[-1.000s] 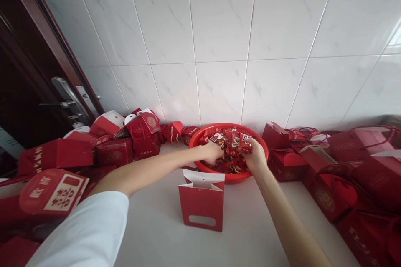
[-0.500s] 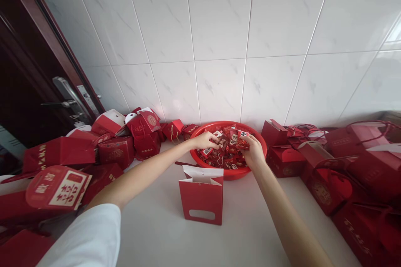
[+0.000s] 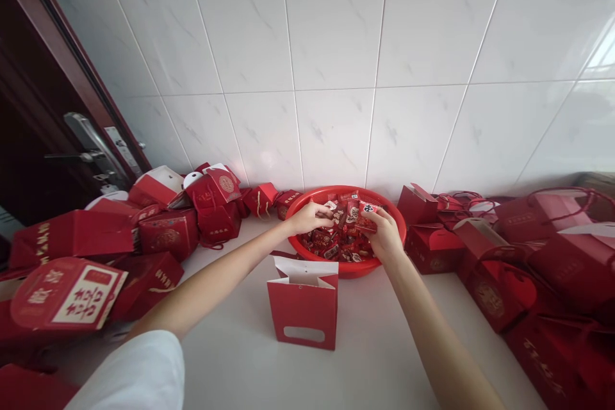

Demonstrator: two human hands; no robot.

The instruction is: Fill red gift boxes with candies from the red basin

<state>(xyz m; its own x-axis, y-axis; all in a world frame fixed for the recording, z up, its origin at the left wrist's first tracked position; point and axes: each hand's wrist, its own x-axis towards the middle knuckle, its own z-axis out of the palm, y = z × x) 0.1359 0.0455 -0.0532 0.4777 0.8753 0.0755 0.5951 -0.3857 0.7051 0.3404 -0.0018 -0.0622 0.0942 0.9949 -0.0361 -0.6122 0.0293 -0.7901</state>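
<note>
A red plastic basket [image 3: 353, 271] full of small wrapped sweets [image 3: 336, 246] stands against the wall. My left hand [image 3: 311, 218] reaches over its left side, fingers curled together among the wrappers; what they hold is hidden. At the basket's right side, my right hand [image 3: 387, 237] pinches a red sweet packet [image 3: 368, 216] with a white label between thumb and fingers. In front of the basket, a red paper gift box [image 3: 302, 307] stands upright, its white-lined top open and an oval window low on its front. Neither hand touches the box.
Red gift boxes [image 3: 168, 234] lie piled along the left, one bearing a white square label [image 3: 86, 296]. More red boxes and bags [image 3: 490, 295] crowd the right side. White tiles [image 3: 331, 134] rise behind; a dark door with a metal handle [image 3: 86, 154] is at left.
The view has shifted slightly, so most things sit a little further left. Both hands stay over the basket; the right still holds the packet, and my left fingers have shifted slightly among the sweets.
</note>
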